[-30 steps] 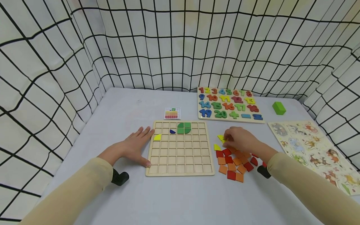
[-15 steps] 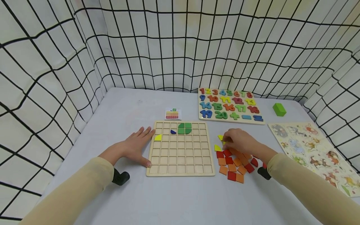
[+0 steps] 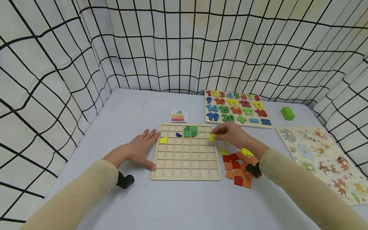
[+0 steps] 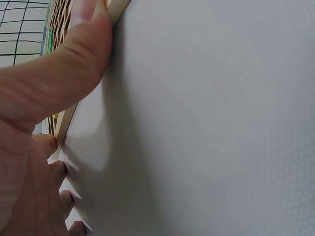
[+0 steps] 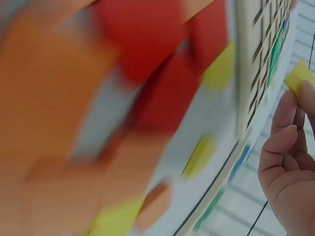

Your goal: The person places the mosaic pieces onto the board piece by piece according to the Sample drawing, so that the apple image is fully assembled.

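Note:
A wooden grid board [image 3: 187, 155] lies flat, with green tiles [image 3: 190, 131] at its top, a dark blue tile [image 3: 179, 134] beside them and a yellow tile [image 3: 163, 140] near its left edge. My left hand [image 3: 139, 150] rests with spread fingers at the board's left side, the thumb on its lower left rim. With thumb and fingers my right hand [image 3: 233, 134] pinches a yellow tile [image 5: 299, 77] over the board's upper right edge. Right of the board lies a pile of red and orange tiles [image 3: 238, 172], with a few yellow ones among them.
A small printed picture card [image 3: 178, 116] lies behind the board. Further back sits a number puzzle [image 3: 238, 110], with a green block [image 3: 287, 113] to its right. An animal puzzle [image 3: 322, 159] lies at the right. Black netting [image 3: 184, 48] surrounds the table's back and sides.
My right hand has lifted a yellow tile from the pile and moved left with it to the board's right edge. The left hand has stayed at the board's left side.

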A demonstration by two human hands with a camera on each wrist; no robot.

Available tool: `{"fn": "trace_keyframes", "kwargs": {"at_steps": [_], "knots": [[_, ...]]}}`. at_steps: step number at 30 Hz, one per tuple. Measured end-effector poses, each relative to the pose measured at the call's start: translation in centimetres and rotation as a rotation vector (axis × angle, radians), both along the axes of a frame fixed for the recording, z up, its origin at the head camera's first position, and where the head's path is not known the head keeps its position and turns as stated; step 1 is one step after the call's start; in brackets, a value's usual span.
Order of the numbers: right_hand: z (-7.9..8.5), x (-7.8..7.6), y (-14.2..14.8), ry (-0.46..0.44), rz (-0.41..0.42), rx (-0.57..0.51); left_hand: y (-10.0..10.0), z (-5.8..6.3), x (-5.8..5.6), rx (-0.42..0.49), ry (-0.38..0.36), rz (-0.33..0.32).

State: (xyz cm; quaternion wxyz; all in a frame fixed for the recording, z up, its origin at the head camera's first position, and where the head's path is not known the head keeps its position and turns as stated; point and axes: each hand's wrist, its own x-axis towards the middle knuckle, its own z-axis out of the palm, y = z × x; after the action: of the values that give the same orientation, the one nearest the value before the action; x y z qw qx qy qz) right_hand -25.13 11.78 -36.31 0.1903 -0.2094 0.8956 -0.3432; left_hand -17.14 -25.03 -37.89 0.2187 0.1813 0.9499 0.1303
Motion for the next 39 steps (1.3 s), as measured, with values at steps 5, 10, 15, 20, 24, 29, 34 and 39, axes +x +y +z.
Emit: {"fn": "trace_keyframes", "kwargs": {"at_steps": [5,10,15,20,24,29,34,39], "knots": [[0.2,-0.2,-3.7,-0.038,0.016,-0.071,0.0,0.1,-0.1,0.002,0.005,-0.003],[0.0,-0.4,-7.7,-0.015,0.07,-0.043,-0.1,-0.1,-0.1,0.012,0.008,-0.008],[-0.3,-0.5,-11.4,0.03,0.104,0.002,-0.1,-0.1,-0.1,0.02,0.011,-0.007],[-0.8,-0.4,-13.9,0.038,0.12,0.026,-0.1,0.0,0.0,0.026,0.004,-0.01],[-1.1,-0.3,-14.8,0.054,0.127,0.05,-0.3,-0.2,-0.1,0.027,-0.002,-0.01],[-1.3,-0.2,-15.3,0.089,0.132,0.077,-0.2,-0.2,-0.2,0.026,0.004,-0.015],[-1.4,0.0,-15.9,0.15,0.164,0.154,-0.1,0.1,-0.1,0.023,0.003,-0.007],[-1.4,0.3,-16.4,0.187,0.18,0.209,0.0,0.0,-0.1,0.023,0.005,-0.006]]}}
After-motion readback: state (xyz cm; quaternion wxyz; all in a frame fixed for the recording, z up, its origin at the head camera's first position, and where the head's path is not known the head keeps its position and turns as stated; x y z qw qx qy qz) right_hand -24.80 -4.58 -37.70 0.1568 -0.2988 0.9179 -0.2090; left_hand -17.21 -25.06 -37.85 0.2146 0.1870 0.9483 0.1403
